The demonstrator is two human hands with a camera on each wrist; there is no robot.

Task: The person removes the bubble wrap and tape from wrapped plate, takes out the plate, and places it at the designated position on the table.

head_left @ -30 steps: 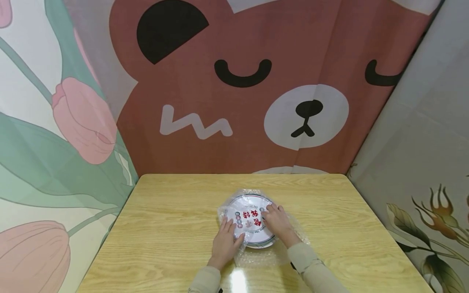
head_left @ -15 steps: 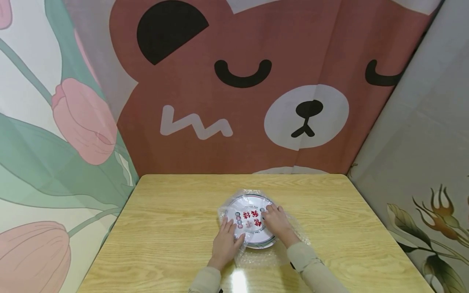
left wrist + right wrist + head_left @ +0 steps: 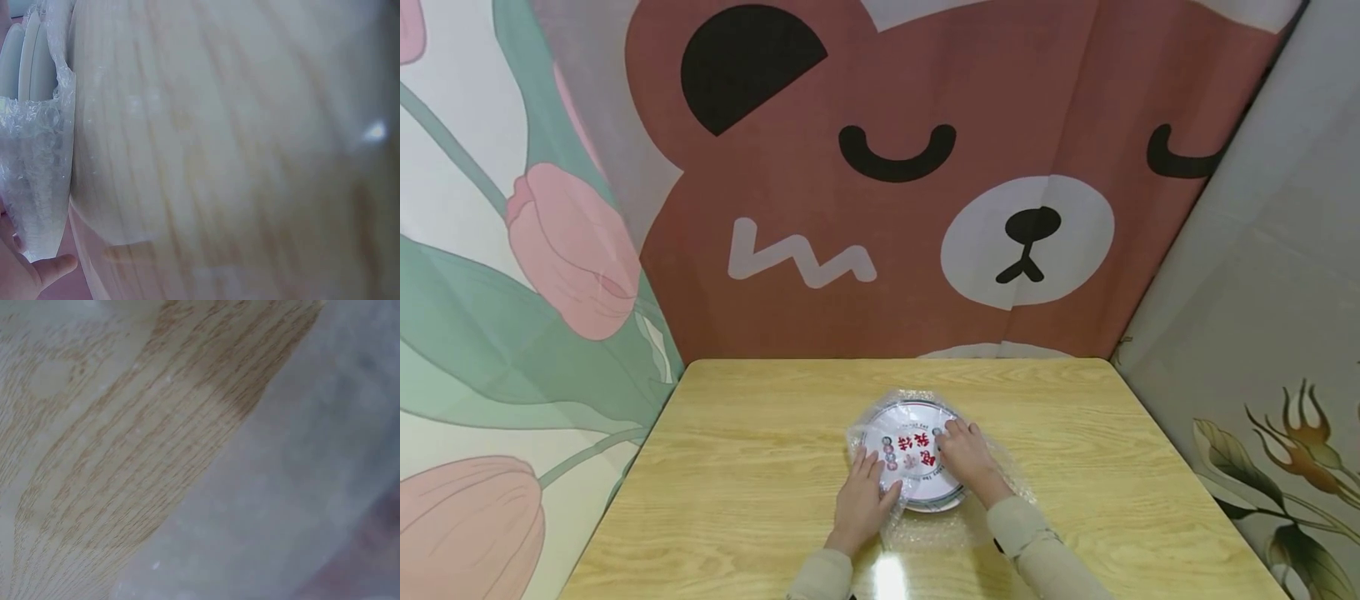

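Note:
A stack of round white plates (image 3: 901,421) with red characters on the top one sits on the table, wrapped in clear bubble wrap (image 3: 932,530). The left wrist view shows the plate edges (image 3: 25,62) showing out of the wrap's open side. My left hand (image 3: 859,505) rests on the stack's lower left, fingers extended and thumb spread; in that wrist view the thumb lies beside the wrap. On the right side, my right hand (image 3: 970,460) touches the top plate with its fingertips, fingers slightly bent. The right wrist view is blurred, mostly wrap (image 3: 250,506) and wood.
The wood-grain table (image 3: 760,442) reaches back to a curtain (image 3: 887,208) with a brown bear print. Flowered cloths hang on the left (image 3: 572,250) and right (image 3: 1262,333). A bright light reflection lies near the table's front.

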